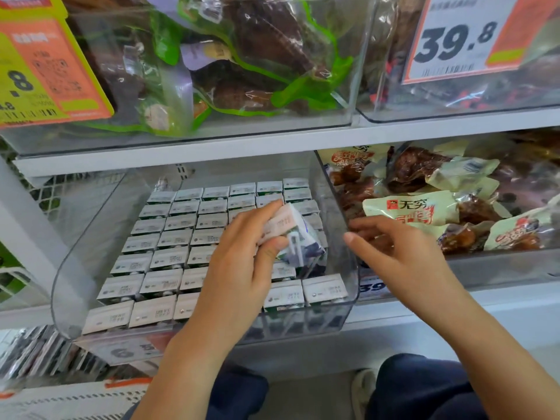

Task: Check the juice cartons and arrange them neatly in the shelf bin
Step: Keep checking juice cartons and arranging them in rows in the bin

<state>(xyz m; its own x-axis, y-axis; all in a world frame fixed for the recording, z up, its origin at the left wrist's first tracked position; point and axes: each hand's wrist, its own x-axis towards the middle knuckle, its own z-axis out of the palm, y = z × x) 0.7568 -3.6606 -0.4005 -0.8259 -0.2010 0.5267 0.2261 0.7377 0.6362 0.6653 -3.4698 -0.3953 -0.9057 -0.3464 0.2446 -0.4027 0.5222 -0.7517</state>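
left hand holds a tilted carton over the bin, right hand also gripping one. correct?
Not quite. The head view shows the left hand holding the tilted carton over the bin, but the right hand holds nothing; its fingers are open beside the bin's right wall.

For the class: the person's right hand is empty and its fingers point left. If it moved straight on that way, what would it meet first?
Most likely the tilted juice carton held by the left hand. The right hand hovers near the clear bin wall; depth is unclear, so that wall might come first.

bare forearms, no sleeves; dark navy trousers [424, 386]; whitish shoe [362, 389].
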